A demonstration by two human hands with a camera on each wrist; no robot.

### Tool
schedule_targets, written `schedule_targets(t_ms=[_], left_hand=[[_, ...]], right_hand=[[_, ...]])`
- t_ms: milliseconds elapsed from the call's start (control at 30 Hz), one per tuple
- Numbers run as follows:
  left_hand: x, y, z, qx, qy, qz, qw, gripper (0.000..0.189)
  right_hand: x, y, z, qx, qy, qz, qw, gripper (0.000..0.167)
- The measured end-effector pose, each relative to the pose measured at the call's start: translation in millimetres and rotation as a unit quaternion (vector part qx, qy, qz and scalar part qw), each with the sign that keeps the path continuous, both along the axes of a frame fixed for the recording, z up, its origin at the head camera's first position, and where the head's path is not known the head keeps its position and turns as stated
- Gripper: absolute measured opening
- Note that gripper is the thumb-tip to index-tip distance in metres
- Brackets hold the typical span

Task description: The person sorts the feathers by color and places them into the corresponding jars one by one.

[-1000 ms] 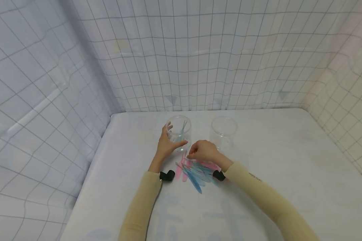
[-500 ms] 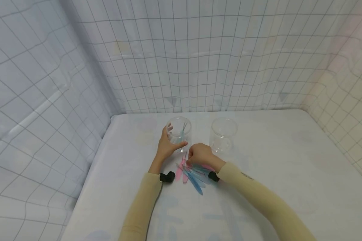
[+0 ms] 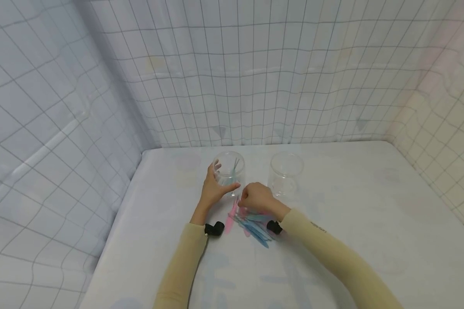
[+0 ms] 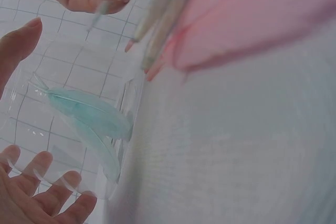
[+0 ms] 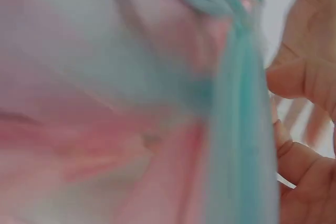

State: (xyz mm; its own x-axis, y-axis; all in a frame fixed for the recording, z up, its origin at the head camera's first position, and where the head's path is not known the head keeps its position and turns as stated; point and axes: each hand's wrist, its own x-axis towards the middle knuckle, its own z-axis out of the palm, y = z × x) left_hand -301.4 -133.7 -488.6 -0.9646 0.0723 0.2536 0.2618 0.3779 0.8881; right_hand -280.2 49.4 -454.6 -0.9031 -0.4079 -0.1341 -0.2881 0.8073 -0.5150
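My left hand (image 3: pixel 212 189) grips a clear cylindrical jar (image 3: pixel 225 166) from its left side, thumb in front and fingers behind. Teal feathers (image 4: pixel 86 111) stand tilted inside that jar, quills up, in the left wrist view. Just right of the jar, over a loose pile of pink and blue feathers (image 3: pixel 257 234), is my right hand (image 3: pixel 258 197). Its fingertips pinch a pale teal feather (image 4: pixel 98 14), of which only a thin part shows there. A teal feather (image 5: pixel 241 129) also fills the middle of the blurred right wrist view.
A second clear jar (image 3: pixel 287 171) stands to the right, behind my right hand. White cloth covers the table (image 3: pixel 371 193), and grid-patterned curtains (image 3: pixel 255 86) enclose it at the back and sides. A black wrist camera (image 3: pixel 215 228) sits on my left wrist.
My right hand has moved slightly left and down, then stayed near the pile. Several feathers have shifted, with the blue tips sliding right. The left hand and its jar have stayed in place.
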Motion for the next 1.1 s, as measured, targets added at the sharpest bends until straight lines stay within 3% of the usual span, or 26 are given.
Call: schedule_targets(t_ms=[133, 233, 367, 567, 667, 867, 967, 1100], left_hand=[[-0.9, 0.3, 0.4, -0.001, 0.004, -0.005, 1.0, 0.108], [-1.2, 0.3, 1.1, -0.005, 0.001, -0.001, 1.0, 0.108], [-0.5, -0.3, 3.0, -0.007, -0.006, 0.001, 1.0, 0.108], [1.1, -0.1, 4.0, -0.002, -0.015, 0.006, 0.9999, 0.107], [2.2, 0.9, 4.2, 0.0, -0.015, 0.007, 0.9999, 0.108], [2.8, 2.0, 4.6, 0.002, -0.01, 0.001, 1.0, 0.108], [2.5, 1.8, 4.5, 0.002, -0.009, 0.0, 1.0, 0.108], [2.6, 1.9, 3.9, 0.004, -0.011, 0.001, 0.9999, 0.109]], right_hand=[[-3.5, 12.0, 10.5, -0.085, -0.014, -0.01, 0.9963, 0.018], [-6.1, 22.0, 21.3, -0.155, -0.011, -0.023, 0.9875, 0.017], [-8.3, 30.1, 37.5, -0.251, 0.023, -0.053, 0.9663, 0.018], [-10.0, 31.5, 51.3, -0.352, 0.096, -0.098, 0.9258, 0.018], [-11.6, 30.6, 54.0, -0.385, 0.15, -0.115, 0.9034, 0.017], [-17.2, 28.7, 64.6, -0.399, 0.264, -0.143, 0.8665, 0.014], [-21.6, 25.6, 71.2, -0.414, 0.28, -0.153, 0.8524, 0.015], [-29.1, 18.7, 74.9, -0.449, 0.263, -0.169, 0.8369, 0.018]])
